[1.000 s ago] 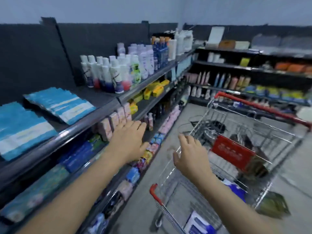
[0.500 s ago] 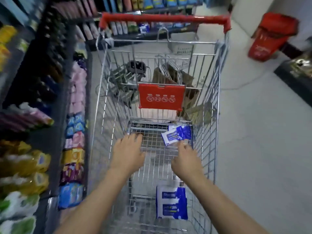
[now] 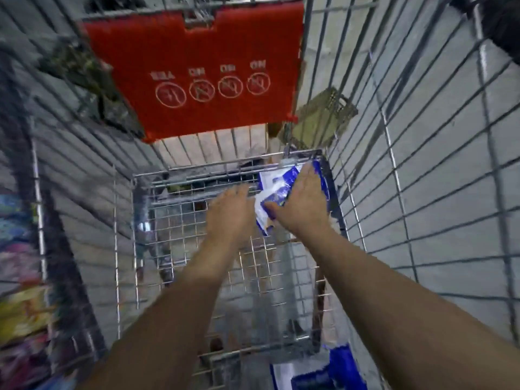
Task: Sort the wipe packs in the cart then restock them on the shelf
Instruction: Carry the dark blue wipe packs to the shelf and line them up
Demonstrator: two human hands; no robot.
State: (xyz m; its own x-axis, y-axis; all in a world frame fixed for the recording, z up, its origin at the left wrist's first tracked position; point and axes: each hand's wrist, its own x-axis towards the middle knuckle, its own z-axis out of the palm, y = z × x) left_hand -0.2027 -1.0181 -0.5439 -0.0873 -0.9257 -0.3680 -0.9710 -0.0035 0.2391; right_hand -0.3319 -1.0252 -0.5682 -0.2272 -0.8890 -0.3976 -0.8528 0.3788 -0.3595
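Both hands reach down into the silver wire-mesh shopping cart (image 3: 422, 170), so the step in hand looks like the sorting half of the job: gathering the loose packs before any go to the shelf. The right hand (image 3: 302, 205) lies palm-down over the soft blue-and-white plastic wipe packs (image 3: 277, 190) that sit on the cart floor at the far right corner, against the far wall. Its fingers spread across the top and the thumb tucks toward the near edge, a grip that seems to be closing, though whether it has truly clamped cannot be told through the blur. The left hand (image 3: 230, 213) is open, fingers loosely extended, just beside the left edge of the same packs and perhaps touching them.

A second blue-and-white plastic pack (image 3: 315, 372) lies at the near end of the cart, well apart from the first, partly cut off by the picture's lower edge.

The next move probably calls for pinching the far packs between both hands and bringing them toward the near pack. The wrapping looks thin, glossy and crinkled, so it should yield under the fingers and may slide on the bare wire grid.

A rigid red plastic child-seat flap (image 3: 197, 77) with white circular symbols hangs above the far wall. Blurred colourful goods (image 3: 19, 311) show through the left side.
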